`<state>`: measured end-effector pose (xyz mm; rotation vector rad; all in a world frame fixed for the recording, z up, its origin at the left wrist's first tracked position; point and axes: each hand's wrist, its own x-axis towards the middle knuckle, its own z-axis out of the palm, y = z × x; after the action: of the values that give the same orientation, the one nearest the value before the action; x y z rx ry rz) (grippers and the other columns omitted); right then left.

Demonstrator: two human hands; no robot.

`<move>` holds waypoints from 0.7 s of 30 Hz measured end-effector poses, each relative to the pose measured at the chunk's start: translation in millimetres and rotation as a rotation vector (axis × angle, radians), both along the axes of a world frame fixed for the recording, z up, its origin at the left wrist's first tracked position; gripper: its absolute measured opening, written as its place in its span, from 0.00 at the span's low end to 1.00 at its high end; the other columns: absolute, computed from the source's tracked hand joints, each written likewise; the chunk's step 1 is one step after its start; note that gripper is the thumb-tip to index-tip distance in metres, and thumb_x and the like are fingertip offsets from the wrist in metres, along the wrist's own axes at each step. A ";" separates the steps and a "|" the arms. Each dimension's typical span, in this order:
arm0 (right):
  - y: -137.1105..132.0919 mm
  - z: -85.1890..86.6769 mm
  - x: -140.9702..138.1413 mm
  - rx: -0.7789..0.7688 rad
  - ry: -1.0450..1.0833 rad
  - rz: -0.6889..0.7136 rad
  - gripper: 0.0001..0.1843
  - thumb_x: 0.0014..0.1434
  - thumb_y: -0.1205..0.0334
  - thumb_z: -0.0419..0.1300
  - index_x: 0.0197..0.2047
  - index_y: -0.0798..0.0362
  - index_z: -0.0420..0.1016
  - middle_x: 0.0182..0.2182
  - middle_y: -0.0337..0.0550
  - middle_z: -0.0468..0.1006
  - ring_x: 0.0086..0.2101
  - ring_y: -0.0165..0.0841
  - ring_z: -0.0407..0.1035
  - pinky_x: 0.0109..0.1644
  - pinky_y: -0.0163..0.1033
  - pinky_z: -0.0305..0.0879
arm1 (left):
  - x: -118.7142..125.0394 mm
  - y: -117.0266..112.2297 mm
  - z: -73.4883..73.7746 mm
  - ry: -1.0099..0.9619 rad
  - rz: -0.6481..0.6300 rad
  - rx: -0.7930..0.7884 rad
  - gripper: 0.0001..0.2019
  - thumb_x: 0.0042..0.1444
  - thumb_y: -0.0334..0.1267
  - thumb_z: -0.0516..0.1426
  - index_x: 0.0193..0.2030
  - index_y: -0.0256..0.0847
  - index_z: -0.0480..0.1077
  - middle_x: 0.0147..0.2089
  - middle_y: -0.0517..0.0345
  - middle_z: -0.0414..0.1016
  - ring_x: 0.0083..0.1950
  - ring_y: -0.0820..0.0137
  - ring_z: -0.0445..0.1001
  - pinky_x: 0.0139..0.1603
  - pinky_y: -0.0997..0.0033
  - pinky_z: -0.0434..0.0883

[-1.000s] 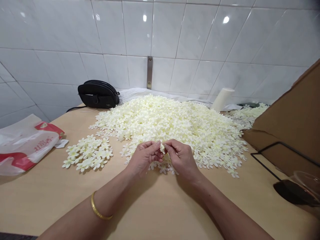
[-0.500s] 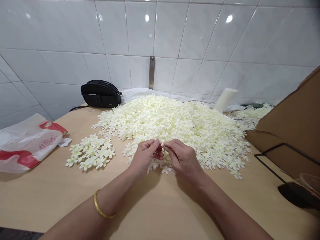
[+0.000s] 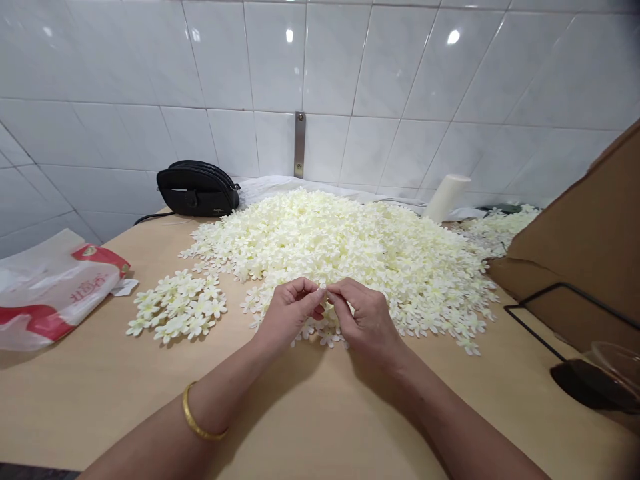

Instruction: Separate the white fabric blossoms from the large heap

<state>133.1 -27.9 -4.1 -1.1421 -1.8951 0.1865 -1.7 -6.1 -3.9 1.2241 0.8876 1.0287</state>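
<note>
A large heap of pale yellow-white artificial flowers (image 3: 340, 233) covers the middle of the table. At its front edge my left hand (image 3: 293, 310) and my right hand (image 3: 363, 317) meet, fingertips almost touching. Both are closed in a pinch, thumb against forefinger. Whatever lies between the fingertips is too small and too hidden to name; pale petals show right behind and below it. A smaller cluster of the same flowers (image 3: 177, 307) lies apart, left of my left hand. My left wrist wears a gold bangle (image 3: 193, 420).
On the left lies a white and red plastic bag (image 3: 60, 293); behind it sits a black pouch (image 3: 197, 190) by the tiled wall. A white cylinder (image 3: 447, 199) leans behind the heap. At right are a cardboard piece (image 3: 575, 247), a black wire frame (image 3: 537, 333) and dark-lensed glasses (image 3: 590, 387).
The whole view has shifted slightly, so things on the table sit a little farther left. My fingertips have moved slightly against each other, both hands still pinching at the same spot.
</note>
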 end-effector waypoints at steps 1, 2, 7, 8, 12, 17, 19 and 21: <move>-0.3 0.3 -1.3 -0.017 0.039 -0.016 0.10 0.53 0.71 0.48 0.28 0.56 0.70 0.24 0.41 0.70 0.26 0.28 0.64 0.30 0.32 0.59 | 0.5 0.1 0.1 -0.022 0.004 -0.024 0.08 0.45 0.38 0.57 0.23 0.36 0.65 0.19 0.63 0.65 0.23 0.77 0.64 0.28 0.76 0.64; -0.7 0.6 -2.5 -0.040 0.080 -0.034 0.10 0.53 0.71 0.49 0.28 0.56 0.70 0.23 0.40 0.70 0.25 0.28 0.63 0.29 0.32 0.59 | 1.0 0.2 -0.1 -0.049 0.007 -0.047 0.07 0.45 0.37 0.57 0.23 0.36 0.65 0.19 0.63 0.65 0.22 0.77 0.64 0.28 0.76 0.64; 0.8 0.2 -2.6 -0.159 0.279 -0.102 0.06 0.52 0.68 0.51 0.27 0.56 0.68 0.22 0.39 0.69 0.24 0.28 0.64 0.29 0.32 0.61 | 1.3 1.3 -2.8 -0.164 0.068 -0.080 0.05 0.43 0.34 0.56 0.22 0.36 0.64 0.18 0.64 0.64 0.22 0.77 0.64 0.27 0.76 0.65; 2.0 -0.2 -1.2 -0.180 0.326 -0.110 0.06 0.52 0.67 0.51 0.27 0.56 0.68 0.22 0.39 0.69 0.25 0.28 0.65 0.29 0.32 0.61 | 0.8 1.6 -2.8 -0.175 0.091 -0.078 0.05 0.43 0.33 0.56 0.21 0.36 0.64 0.18 0.64 0.63 0.22 0.77 0.64 0.26 0.76 0.64; 7.8 -0.6 6.3 -0.296 0.502 -0.093 0.06 0.51 0.64 0.53 0.28 0.56 0.68 0.24 0.38 0.70 0.26 0.29 0.66 0.31 0.33 0.64 | -1.7 2.3 1.6 -0.133 0.068 -0.068 0.04 0.43 0.33 0.55 0.21 0.37 0.63 0.16 0.64 0.62 0.19 0.78 0.62 0.22 0.77 0.62; 12.8 4.0 13.1 -0.345 0.630 -0.041 0.06 0.49 0.63 0.55 0.26 0.56 0.68 0.22 0.37 0.69 0.26 0.28 0.67 0.33 0.34 0.65 | -3.0 -1.8 2.5 0.203 -0.235 -0.107 0.04 0.40 0.31 0.52 0.18 0.37 0.64 0.14 0.63 0.62 0.13 0.79 0.56 0.13 0.79 0.53; 13.7 5.1 14.1 -0.349 0.657 -0.012 0.06 0.49 0.63 0.56 0.26 0.57 0.68 0.22 0.37 0.68 0.25 0.28 0.67 0.33 0.34 0.66 | -2.5 -4.2 -2.3 0.365 -0.355 -0.079 0.05 0.38 0.30 0.51 0.17 0.36 0.65 0.14 0.61 0.63 0.14 0.79 0.56 0.13 0.79 0.52; 13.6 5.0 14.3 -0.339 0.628 0.012 0.06 0.49 0.63 0.55 0.27 0.57 0.69 0.22 0.37 0.69 0.26 0.28 0.67 0.33 0.35 0.66 | -1.5 -6.1 -7.7 0.464 -0.415 -0.014 0.05 0.38 0.30 0.51 0.16 0.36 0.65 0.15 0.60 0.64 0.15 0.79 0.57 0.14 0.80 0.53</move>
<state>147.4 -14.2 0.9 -1.1199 -1.3351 0.8002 -3.2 -12.2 -11.6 1.5864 0.9326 0.4095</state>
